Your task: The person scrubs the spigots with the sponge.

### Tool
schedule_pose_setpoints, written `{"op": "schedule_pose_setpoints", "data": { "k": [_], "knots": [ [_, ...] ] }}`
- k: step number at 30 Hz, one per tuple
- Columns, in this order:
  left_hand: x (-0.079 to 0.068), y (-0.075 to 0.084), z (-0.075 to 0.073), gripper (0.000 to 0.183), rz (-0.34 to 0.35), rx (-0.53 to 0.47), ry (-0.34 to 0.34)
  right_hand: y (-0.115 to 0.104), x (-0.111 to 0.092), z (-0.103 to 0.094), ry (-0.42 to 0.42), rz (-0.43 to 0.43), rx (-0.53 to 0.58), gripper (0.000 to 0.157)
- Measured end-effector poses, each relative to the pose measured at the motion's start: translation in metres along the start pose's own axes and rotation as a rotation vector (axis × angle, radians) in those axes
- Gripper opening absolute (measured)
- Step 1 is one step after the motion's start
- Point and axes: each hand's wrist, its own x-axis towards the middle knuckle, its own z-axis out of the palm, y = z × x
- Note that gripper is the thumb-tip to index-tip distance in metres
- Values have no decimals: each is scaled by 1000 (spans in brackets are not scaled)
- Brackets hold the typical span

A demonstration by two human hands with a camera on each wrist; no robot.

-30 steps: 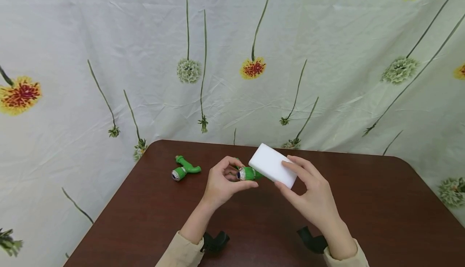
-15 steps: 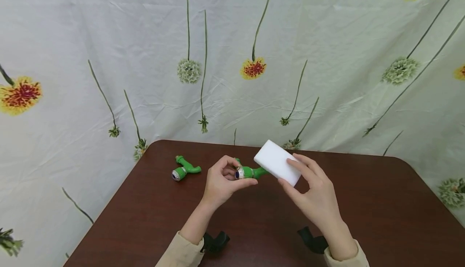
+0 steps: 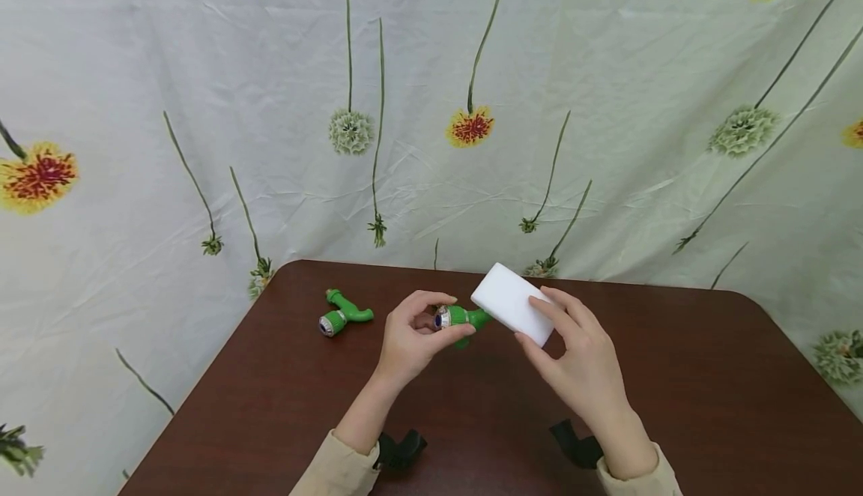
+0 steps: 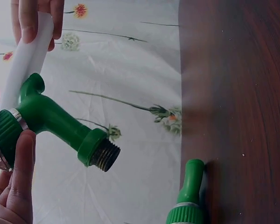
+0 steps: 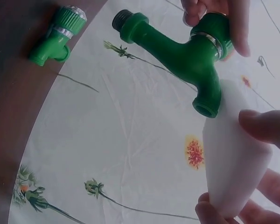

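Note:
A green plastic faucet [image 3: 477, 318] with a silver-trimmed ribbed knob is held above the table by my left hand [image 3: 407, 335], thumb and fingers round the knob. Its black threaded inlet shows in the left wrist view, where the faucet body [image 4: 51, 114] fills the left side. My right hand [image 3: 585, 365] pinches a white block-shaped sponge [image 3: 512, 303] by its near end. The sponge's far end lies against or just behind the spout [image 5: 207, 102]; whether they touch, I cannot tell. Parts of the left fingers are hidden behind the knob.
A second green faucet [image 3: 347, 312] lies on the dark brown table [image 3: 499, 413] at the back left. Black wrist mounts [image 3: 402, 449] show below both forearms. A white flower-printed cloth [image 3: 418, 204] hangs behind the table.
The faucet has turned in my left hand, its lower green end now pointing towards me. My right hand and the sponge shifted slightly right and up, then a touch back left.

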Motion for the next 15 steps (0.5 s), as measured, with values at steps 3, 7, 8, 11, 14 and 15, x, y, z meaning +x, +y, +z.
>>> {"op": "schedule_pose_setpoints", "data": {
  "k": [3,7,8,11,14,15],
  "knots": [
    [1,-1,0,34,5,9,2,1,0,-2,33,19,-9,44],
    [0,-6,0,39,-12,-25,-24,3,1,-3,49,34,-10,44],
    [0,-9,-1,41,-24,-40,-33,3,1,-3,50,37,-11,44],
    [0,-21,-1,45,-68,-71,-63,2,1,-3,44,40,2,45],
    [1,-29,0,45,-93,-80,-85,-1,1,-1,36,21,41,47],
    [1,-30,0,45,-90,-77,-90,-3,1,0,29,10,57,48]
  ]
}}
